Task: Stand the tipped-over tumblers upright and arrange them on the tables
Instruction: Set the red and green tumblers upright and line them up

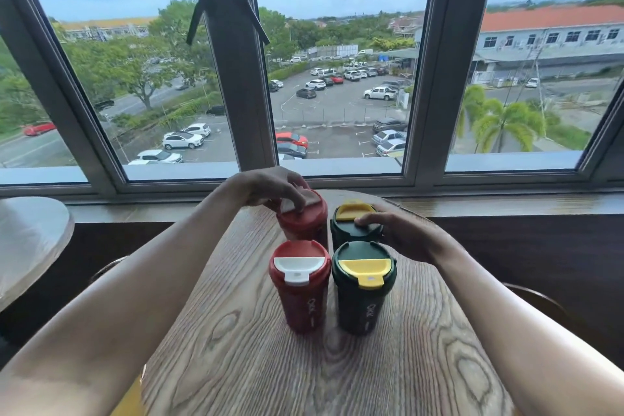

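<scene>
Window-side wood table (236,348), car park outside; a second, pale table (30,236) at far left, well apart.

Four tumblers stand upright in a tight 2x2 block mid-table, long axes all vertical, none tipped in view. Near row: red tumbler (300,284) left, green tumbler (364,287) right, just beside each other. Far row: far red (305,219) and far green (354,223), close behind the near pair.

Left hand (270,189) sits on top of far red, fingers curled down over the lid, gripping its rim. Right hand (401,233) reaches in from the right, fingers curved around far green's lid and upper side; thumb lies on the lid edge. Both look like holds, not flat presses.

Key relation: each hand is directly over its own-side far tumbler, so any nudge is along the table plane. The near row blocks the path toward the body; free directions are outward and toward the window.

My read: uprighting done here, only spacing left. Risk: clipping the near pair.
</scene>
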Tool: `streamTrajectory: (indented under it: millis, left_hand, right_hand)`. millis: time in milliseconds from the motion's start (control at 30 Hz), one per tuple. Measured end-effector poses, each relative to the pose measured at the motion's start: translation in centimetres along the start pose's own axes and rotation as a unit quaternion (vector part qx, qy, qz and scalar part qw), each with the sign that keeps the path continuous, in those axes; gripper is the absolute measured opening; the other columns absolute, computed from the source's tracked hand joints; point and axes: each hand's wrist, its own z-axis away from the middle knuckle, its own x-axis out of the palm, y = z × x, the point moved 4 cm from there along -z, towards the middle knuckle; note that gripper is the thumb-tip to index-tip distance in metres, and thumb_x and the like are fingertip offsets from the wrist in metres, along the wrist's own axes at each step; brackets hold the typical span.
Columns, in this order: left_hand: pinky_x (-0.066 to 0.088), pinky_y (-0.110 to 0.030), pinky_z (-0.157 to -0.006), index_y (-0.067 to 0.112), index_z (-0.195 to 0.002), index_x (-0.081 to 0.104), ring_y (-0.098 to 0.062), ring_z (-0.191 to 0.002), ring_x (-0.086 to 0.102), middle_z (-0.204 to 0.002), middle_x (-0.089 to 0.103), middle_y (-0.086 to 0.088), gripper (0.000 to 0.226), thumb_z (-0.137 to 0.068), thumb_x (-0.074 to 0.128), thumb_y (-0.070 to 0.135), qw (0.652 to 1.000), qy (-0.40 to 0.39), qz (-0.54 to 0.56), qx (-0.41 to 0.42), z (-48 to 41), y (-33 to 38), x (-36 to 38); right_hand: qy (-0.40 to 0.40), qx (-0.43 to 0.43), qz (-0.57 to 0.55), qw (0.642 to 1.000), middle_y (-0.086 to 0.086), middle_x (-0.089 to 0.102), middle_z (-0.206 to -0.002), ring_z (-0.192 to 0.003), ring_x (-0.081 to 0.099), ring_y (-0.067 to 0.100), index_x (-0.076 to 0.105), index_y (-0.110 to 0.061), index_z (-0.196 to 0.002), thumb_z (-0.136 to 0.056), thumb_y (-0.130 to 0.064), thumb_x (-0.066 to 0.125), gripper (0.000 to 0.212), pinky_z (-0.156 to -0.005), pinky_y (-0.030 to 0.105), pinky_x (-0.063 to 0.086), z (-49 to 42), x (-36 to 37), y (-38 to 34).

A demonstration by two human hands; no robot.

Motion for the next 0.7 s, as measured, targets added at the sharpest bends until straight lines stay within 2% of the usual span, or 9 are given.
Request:
streamTrajectory:
  millis: [67,133,300,400,467,567,700]
  left_hand:
    - [0.051,-0.031,-0.073,0.017,-0.114,0.064,-0.023,-0.1,0.056,-0.114,0.056,-0.006,0.044,-0.074,0.072,-0.001,1.0,-0.004,0.003,0.008,0.0,-0.2,0.2]
    - [0.052,-0.031,-0.076,0.019,-0.111,0.065,-0.022,-0.098,0.057,-0.113,0.057,-0.005,0.041,-0.075,0.072,-0.001,1.0,-0.004,0.003,0.013,-0.1,-0.3,0.5]
    - [0.052,-0.041,-0.09,0.021,-0.107,0.067,-0.027,-0.108,0.056,-0.113,0.058,-0.003,0.04,-0.075,0.071,-0.002,1.0,-0.01,0.006,0.011,-0.2,-0.7,1.2]
    - [0.051,-0.041,-0.091,0.023,-0.107,0.065,-0.027,-0.112,0.054,-0.109,0.056,0.003,0.04,-0.076,0.07,-0.002,1.0,-0.018,0.005,0.008,-0.1,-0.6,1.5]
    - [0.05,-0.044,-0.094,0.025,-0.102,0.065,-0.028,-0.112,0.055,-0.115,0.057,-0.002,0.039,-0.072,0.072,0.001,1.0,-0.021,0.003,0.005,0.1,-0.6,1.6]
    - [0.048,-0.045,-0.097,0.02,-0.114,0.06,-0.027,-0.108,0.054,-0.122,0.054,-0.007,0.041,-0.078,0.066,0.003,1.0,-0.021,0.004,-0.003,0.2,-0.5,1.9]
    - [0.043,-0.04,-0.089,0.023,-0.13,0.056,-0.026,-0.112,0.052,-0.133,0.053,-0.008,0.055,-0.076,0.062,0.013,1.0,0.011,0.005,-0.003,0.8,-0.6,2.9]
  right_hand:
    - [0.008,-0.002,-0.001,1.0,0.01,0.061,-0.096,-0.087,0.056,0.018,0.059,-0.014,-0.102,-0.083,-0.018,0.068,0.021,-0.081,0.029,0.047,0.1,0.3,-0.1]
    - [0.012,-0.007,-0.001,1.0,0.004,0.058,-0.095,-0.086,0.054,0.017,0.058,-0.017,-0.101,-0.083,-0.018,0.068,0.021,-0.078,0.027,0.046,0.2,0.3,0.0]
    - [0.02,0.0,0.008,1.0,0.009,0.056,-0.102,-0.089,0.052,0.021,0.058,-0.015,-0.106,-0.078,-0.023,0.071,0.032,-0.077,0.028,0.045,0.2,0.2,0.1]
    - [0.026,-0.005,0.003,1.0,0.01,0.056,-0.102,-0.091,0.052,0.022,0.057,-0.016,-0.104,-0.08,-0.022,0.069,0.027,-0.075,0.028,0.045,0.2,0.4,0.1]
    - [0.034,-0.007,0.01,0.999,0.01,0.057,-0.102,-0.09,0.053,0.022,0.056,-0.017,-0.104,-0.083,-0.021,0.067,0.024,-0.073,0.026,0.046,0.2,0.4,0.2]
    - [0.053,-0.015,0.034,0.998,0.011,0.058,-0.107,-0.09,0.055,0.021,0.053,-0.015,-0.113,-0.083,-0.025,0.067,0.035,-0.072,0.026,0.046,0.6,0.6,0.1]
    - [0.095,-0.009,0.068,0.993,0.012,0.059,-0.117,-0.098,0.059,0.023,0.048,-0.019,-0.127,-0.074,-0.036,0.069,0.059,-0.082,0.033,0.048,1.0,0.6,-0.1]
